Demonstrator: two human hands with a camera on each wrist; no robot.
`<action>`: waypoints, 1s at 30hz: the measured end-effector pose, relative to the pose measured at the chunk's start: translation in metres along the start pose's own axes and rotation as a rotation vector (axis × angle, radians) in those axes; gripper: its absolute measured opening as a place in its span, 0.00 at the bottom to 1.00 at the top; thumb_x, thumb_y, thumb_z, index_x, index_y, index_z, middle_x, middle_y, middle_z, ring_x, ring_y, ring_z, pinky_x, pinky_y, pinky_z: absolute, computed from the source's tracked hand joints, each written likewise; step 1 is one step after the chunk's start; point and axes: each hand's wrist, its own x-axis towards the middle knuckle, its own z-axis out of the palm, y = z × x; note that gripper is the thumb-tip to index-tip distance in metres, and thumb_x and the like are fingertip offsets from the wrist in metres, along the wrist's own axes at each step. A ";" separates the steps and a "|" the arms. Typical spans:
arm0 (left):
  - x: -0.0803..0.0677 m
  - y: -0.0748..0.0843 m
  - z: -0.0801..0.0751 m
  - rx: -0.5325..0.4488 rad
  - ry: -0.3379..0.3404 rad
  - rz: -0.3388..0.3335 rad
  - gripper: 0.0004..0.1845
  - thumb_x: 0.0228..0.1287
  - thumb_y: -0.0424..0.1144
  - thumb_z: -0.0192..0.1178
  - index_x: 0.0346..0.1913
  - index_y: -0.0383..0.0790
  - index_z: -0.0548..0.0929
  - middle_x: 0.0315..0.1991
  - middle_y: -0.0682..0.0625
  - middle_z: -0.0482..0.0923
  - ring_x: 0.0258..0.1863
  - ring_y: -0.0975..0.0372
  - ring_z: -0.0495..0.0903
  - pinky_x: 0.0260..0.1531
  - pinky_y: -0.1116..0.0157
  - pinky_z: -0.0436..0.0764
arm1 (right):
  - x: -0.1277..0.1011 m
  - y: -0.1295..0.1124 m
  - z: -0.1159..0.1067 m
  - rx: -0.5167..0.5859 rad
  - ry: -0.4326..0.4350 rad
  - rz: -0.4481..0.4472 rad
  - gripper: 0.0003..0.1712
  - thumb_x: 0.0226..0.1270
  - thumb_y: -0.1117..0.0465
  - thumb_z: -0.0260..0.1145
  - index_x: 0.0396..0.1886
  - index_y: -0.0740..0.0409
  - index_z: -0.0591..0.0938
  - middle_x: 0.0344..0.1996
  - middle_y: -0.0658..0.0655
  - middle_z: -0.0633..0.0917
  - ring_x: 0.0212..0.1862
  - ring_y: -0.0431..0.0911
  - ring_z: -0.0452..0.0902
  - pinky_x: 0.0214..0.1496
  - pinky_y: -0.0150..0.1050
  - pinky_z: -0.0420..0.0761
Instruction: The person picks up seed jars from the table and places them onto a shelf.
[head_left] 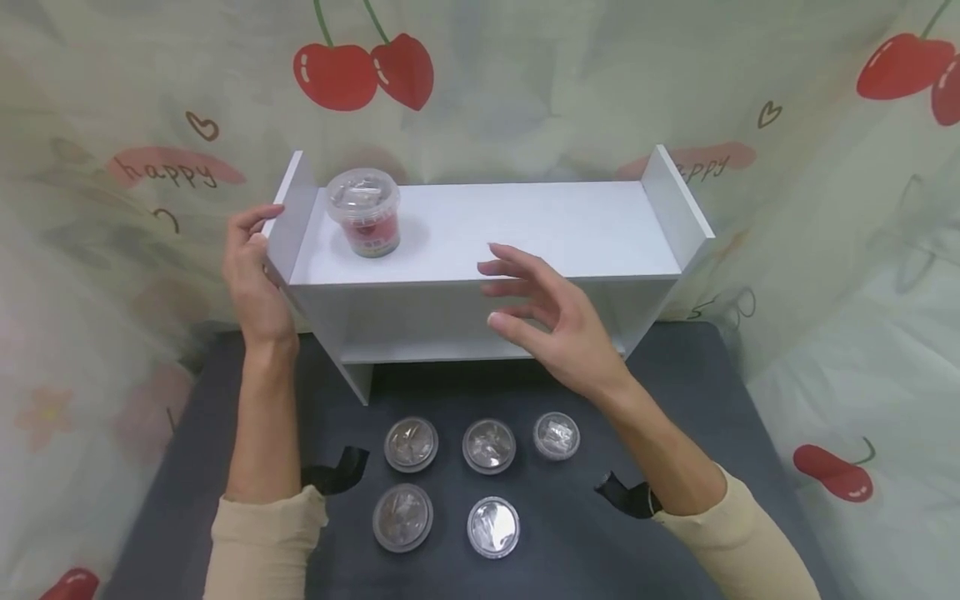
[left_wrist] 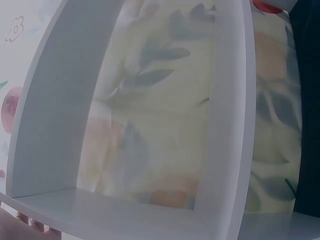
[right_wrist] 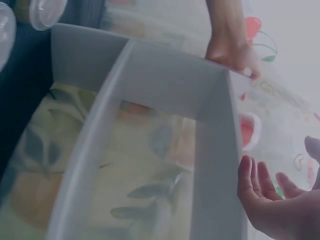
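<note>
A white two-tier shelf point(head_left: 525, 225) stands at the back of a dark table point(head_left: 697, 400). On its top board, near the left end, sits a clear-lidded cup with a red label point(head_left: 365, 212). My left hand point(head_left: 251, 267) grips the shelf's left side panel, fingers wrapped round its edge; the right wrist view shows that left hand point(right_wrist: 232, 50) on the panel's corner. My right hand point(head_left: 540, 308) hovers in front of the top board's edge, fingers spread, holding nothing. The right wrist view shows the right hand point(right_wrist: 270, 200) palm up beside the shelf point(right_wrist: 150, 80).
Several clear-lidded cups point(head_left: 411, 444) stand in two rows on the table in front of the shelf, between my forearms. A cherry-print curtain point(head_left: 367, 71) hangs close behind and to both sides. The left wrist view shows only the shelf's point(left_wrist: 55, 100) inside.
</note>
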 end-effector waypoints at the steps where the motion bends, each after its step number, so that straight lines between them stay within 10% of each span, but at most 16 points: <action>1: 0.000 0.000 0.000 -0.008 0.001 0.004 0.21 0.67 0.39 0.39 0.50 0.45 0.83 0.52 0.45 0.77 0.51 0.56 0.73 0.48 0.60 0.68 | -0.004 0.002 -0.001 0.000 -0.004 0.007 0.37 0.64 0.73 0.66 0.73 0.62 0.66 0.62 0.63 0.76 0.60 0.56 0.76 0.58 0.47 0.78; 30: 0.001 -0.003 0.001 -0.084 0.012 0.028 0.21 0.67 0.36 0.39 0.49 0.41 0.83 0.44 0.45 0.78 0.38 0.59 0.73 0.37 0.65 0.68 | -0.113 0.096 -0.022 -0.119 0.005 0.126 0.36 0.60 0.75 0.70 0.69 0.64 0.69 0.63 0.62 0.76 0.60 0.58 0.74 0.55 0.46 0.79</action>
